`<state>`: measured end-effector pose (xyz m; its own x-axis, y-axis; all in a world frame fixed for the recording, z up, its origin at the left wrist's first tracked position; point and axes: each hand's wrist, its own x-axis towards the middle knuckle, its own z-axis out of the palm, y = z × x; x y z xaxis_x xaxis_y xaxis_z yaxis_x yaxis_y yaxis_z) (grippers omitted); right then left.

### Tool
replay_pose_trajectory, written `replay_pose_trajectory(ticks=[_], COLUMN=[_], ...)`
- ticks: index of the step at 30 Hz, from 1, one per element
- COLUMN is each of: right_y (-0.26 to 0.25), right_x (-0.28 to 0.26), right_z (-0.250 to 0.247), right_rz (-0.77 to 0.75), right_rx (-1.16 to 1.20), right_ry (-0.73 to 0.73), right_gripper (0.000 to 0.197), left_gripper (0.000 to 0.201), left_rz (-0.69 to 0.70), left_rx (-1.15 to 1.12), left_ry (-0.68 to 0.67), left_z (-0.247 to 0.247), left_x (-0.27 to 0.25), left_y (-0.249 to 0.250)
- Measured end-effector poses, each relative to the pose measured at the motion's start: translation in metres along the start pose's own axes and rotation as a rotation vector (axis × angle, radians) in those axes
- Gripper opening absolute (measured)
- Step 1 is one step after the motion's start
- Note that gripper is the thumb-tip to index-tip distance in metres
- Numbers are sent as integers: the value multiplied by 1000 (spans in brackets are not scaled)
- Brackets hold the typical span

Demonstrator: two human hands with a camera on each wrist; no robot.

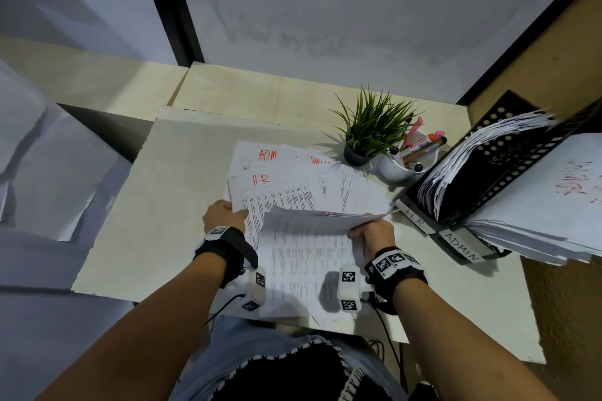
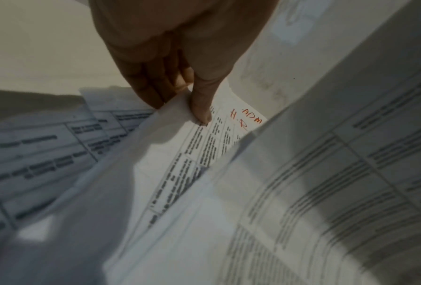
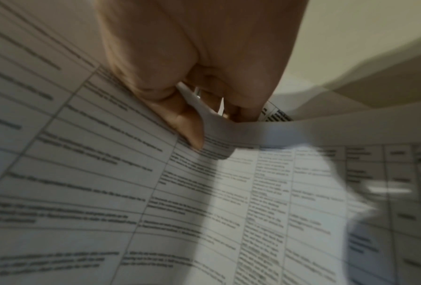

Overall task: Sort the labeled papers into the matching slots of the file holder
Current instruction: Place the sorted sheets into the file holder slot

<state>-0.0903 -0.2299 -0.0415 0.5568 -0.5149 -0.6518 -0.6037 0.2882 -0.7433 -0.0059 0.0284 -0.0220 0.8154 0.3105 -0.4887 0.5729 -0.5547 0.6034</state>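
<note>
A fanned pile of printed papers [image 1: 293, 179] lies on the desk, with red "H.R" [image 1: 260, 180] and "ADM" [image 1: 267, 155] labels on top sheets. My left hand [image 1: 224, 212] pinches the left edge of the H.R sheet [image 2: 180, 123], thumb on top. My right hand [image 1: 371, 231] pinches the right edge of a lifted printed sheet [image 1: 306, 254], seen curling between thumb and fingers [image 3: 216, 119]. The black perforated file holder [image 1: 488, 169] stands at the right, with slots tagged "H R" [image 1: 415, 218] and "ADMIN" [image 1: 462, 247], both holding papers.
A small potted plant [image 1: 368, 130] and a white cup of pens [image 1: 407, 159] stand between the pile and the holder. More white paper [image 1: 553, 205] lies right of the holder. Walls close in behind; the desk's front edge is near my lap.
</note>
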Motion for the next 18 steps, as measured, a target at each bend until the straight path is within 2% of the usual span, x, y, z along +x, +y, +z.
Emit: replay_pose_trajectory(ticks=[4,7,12,15,18], right_y=[-8,-12,-7,-8,-4], right_x=[-1,1,7,7,7], right_z=[-6,-9,-8,-12,-17], right_rz=[22,19,125,99,17], right_rx=[-210,-182,-44,-2,-41], right_ry=[-9,-6,84,94,59], right_gripper=[31,28,20,28,31], left_gripper=[21,31,42,32,32], left_rz=[140,245,245,222,218], left_rx=[-106,-187,-469,-474,-502], left_ry=[-19,-48,-242,-305,-341], left_z=[0,4,17,20,19], left_x=[4,-7,-19,-30,-37], left_y=[-6,-1,6,14,20])
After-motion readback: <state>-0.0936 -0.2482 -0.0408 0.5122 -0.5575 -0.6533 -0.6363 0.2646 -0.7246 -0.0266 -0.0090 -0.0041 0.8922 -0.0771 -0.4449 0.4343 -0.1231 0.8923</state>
